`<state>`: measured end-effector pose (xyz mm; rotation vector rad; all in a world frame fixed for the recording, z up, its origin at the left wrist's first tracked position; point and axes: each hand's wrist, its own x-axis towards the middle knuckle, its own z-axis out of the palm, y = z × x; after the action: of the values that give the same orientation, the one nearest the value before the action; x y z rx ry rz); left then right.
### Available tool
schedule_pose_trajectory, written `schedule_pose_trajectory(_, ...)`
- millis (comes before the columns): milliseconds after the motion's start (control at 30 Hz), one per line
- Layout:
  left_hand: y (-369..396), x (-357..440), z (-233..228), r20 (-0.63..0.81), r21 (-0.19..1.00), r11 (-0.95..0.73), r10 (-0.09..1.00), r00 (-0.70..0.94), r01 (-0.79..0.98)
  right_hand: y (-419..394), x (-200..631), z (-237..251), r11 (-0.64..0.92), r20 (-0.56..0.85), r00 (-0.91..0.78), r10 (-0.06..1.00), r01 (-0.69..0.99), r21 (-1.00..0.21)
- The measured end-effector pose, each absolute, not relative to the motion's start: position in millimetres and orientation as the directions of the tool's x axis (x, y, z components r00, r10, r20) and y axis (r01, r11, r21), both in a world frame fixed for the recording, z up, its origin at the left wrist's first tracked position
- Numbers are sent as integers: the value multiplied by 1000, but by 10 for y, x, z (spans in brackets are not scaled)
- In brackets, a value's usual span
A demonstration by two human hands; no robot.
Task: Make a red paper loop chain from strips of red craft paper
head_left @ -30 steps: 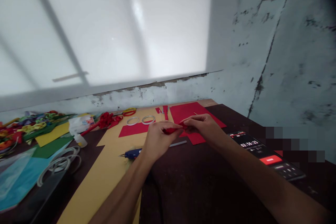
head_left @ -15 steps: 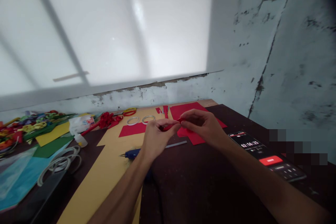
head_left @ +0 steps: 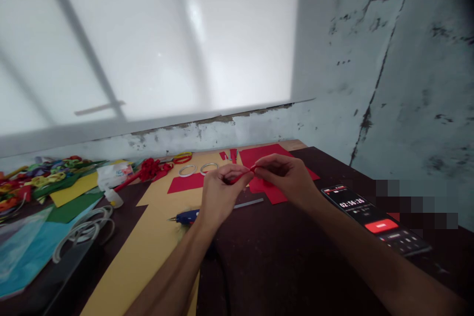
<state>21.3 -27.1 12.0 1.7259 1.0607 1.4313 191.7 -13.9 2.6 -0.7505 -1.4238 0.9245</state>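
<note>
Both hands meet over the dark table, pinching one small red piece [head_left: 253, 169] that looks like paper or felt. My left hand [head_left: 221, 188] is closed on it, with more red showing under the curled fingers. From the other side my right hand [head_left: 284, 176] grips its tip between thumb and fingers. Most of the piece is hidden by the fingers. Below and behind the hands lie red sheets [head_left: 276, 194]. A blue glue gun [head_left: 186, 217] with a metal nozzle rests by my left wrist, and a clear glue stick [head_left: 249, 203] lies just right of that hand.
Tan paper [head_left: 148, 237] covers the table's middle left. Two silver rings [head_left: 187, 171], a red flower [head_left: 151, 170], a small bottle [head_left: 114, 198] and a coiled white cable [head_left: 83, 231] lie leftward. A phone [head_left: 370, 217] showing a timer lies beside my right forearm.
Both hands stay nearly in place, still pinching the red piece, with only slight finger shifts. The phone's timer has advanced by one second.
</note>
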Motion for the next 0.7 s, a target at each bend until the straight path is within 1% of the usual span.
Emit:
schedule_pose_trajectory(100,-272,222,127,437,883,-444,896,76,152,-126,1920,13,466,472,-67,879,-85,-880)
schedule_pose_trajectory(300,-269,217,127,438,880,-440,897,55,176,-120,1916,0,469,477,-64,877,-103,-877)
schedule_pose_trajectory(467,-268,215,128,431,885,-438,899,79,156,-123,1912,1,462,468,-58,882,-90,-882)
schedule_pose_trajectory(700,-270,196,125,424,877,-429,903,70,214,-111,1940,-6,408,416,-107,903,-86,-909)
